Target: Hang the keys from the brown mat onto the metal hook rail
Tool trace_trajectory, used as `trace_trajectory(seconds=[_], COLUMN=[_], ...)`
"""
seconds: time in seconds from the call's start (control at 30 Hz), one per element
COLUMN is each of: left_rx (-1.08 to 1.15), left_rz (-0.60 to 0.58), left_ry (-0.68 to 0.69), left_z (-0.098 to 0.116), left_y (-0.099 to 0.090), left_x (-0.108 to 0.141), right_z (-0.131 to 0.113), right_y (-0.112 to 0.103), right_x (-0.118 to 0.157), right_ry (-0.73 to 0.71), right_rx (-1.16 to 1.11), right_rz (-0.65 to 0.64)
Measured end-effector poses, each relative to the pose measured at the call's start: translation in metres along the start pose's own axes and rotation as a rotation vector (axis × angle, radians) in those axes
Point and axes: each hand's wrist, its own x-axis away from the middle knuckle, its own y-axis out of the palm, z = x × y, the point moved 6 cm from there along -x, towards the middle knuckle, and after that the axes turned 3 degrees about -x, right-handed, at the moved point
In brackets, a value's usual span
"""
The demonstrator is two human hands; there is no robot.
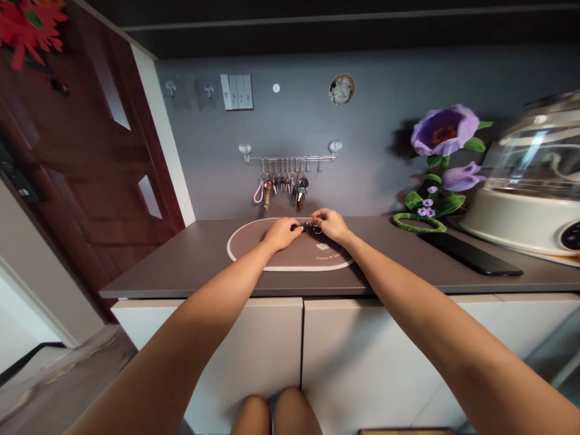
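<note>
Over a brown oval mat (290, 260) with a pale rim, both of my hands are at a small bunch of keys (309, 228) with a metal ring. My left hand (281, 234) is closed, thumb and fingers gripping the dark end of the bunch. At the ring's side, the fingers of my right hand (332, 226) are bent into a pinch on the keys. My fingers cover part of the bunch, so single keys are hard to make out.
On the wall, a hook rail (290, 159) carries several key bunches, one with a pink loop (258, 193). To the right are purple knitted-looking flowers (444, 132), a black phone (473, 254) and a cream appliance (521, 211). A dark red door (90, 151) stands left.
</note>
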Motion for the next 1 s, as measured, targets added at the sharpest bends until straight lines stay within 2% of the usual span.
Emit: trace_trajectory(seconds=[0.17,0.3,0.53,0.67,0.83,1.0], left_rx=[0.006,0.022,0.147,0.346,0.747,1.067], left_rz=[0.068,0.166,0.315,0.398,0.436,0.432], left_ry=[-0.053,-0.079,-0.218,-0.29,-0.423,-0.521], left_z=[-0.005,-0.009,-0.022,-0.034,-0.048,-0.052], left_y=[-0.004,-0.009,-0.023,-0.024,-0.016,-0.007], left_x=[-0.003,-0.005,-0.005,-0.005,-0.005,-0.006], right_z=[-0.001,-0.003,-0.011,-0.009,-0.01,-0.024], right_y=[0.0,0.0,0.002,0.006,0.01,0.001], right_x=[0.0,0.001,0.003,0.003,0.004,0.007], right_ry=[-0.016,-0.018,-0.034,-0.042,-0.058,-0.192], right_rx=[-0.023,-0.05,-0.133,-0.172,-0.244,-0.177], right_rz=[0.013,0.014,-0.012,-0.043,-0.088,0.01])
